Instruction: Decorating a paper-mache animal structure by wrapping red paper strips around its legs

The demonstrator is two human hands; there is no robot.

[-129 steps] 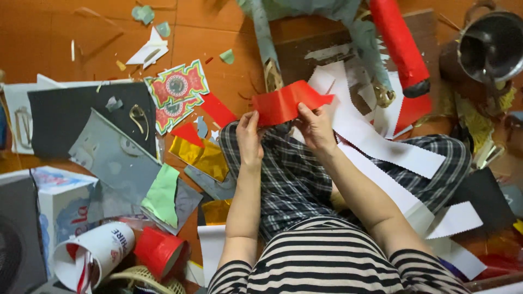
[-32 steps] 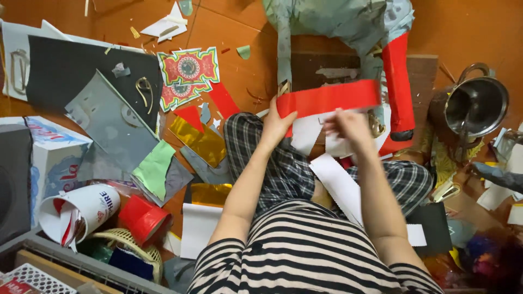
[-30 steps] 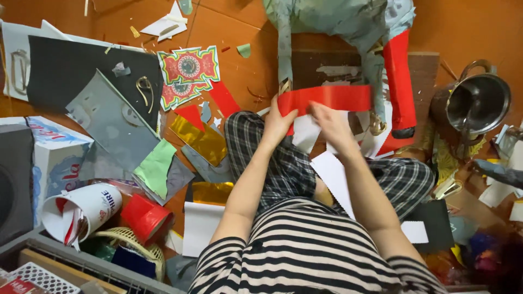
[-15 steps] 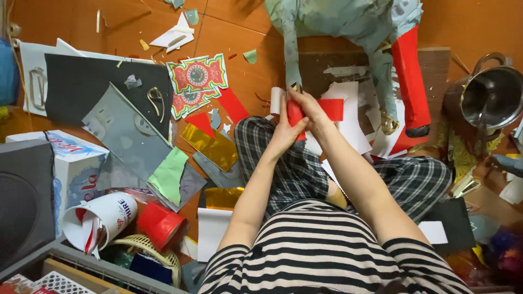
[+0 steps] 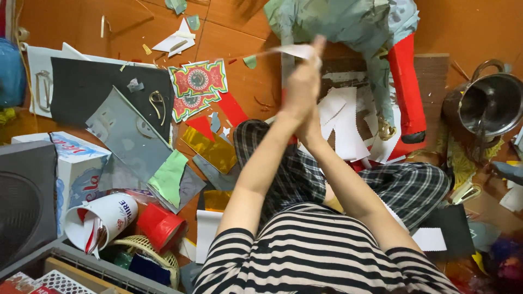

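Blurrily, both hands [image 5: 303, 90] press together, their grip pinching a pale paper strip [image 5: 294, 51].

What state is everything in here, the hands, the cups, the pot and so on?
Left hand: raised, pressed against the right, gripping the paper strip.
Right hand: raised, mostly hidden behind the left.
Paper strip: lifted, blurred.
Red cup: lying tipped over.
White cup: on its side.
Metal pot: upright, uncovered.

Bare orange floor [image 5: 239, 92] is lying open just left of my raised hands. The grey paper figure [image 5: 348, 27] and its red leg [image 5: 406, 87] are blocking ahead and right; the steel pot [image 5: 490, 103] is crowding the far right.
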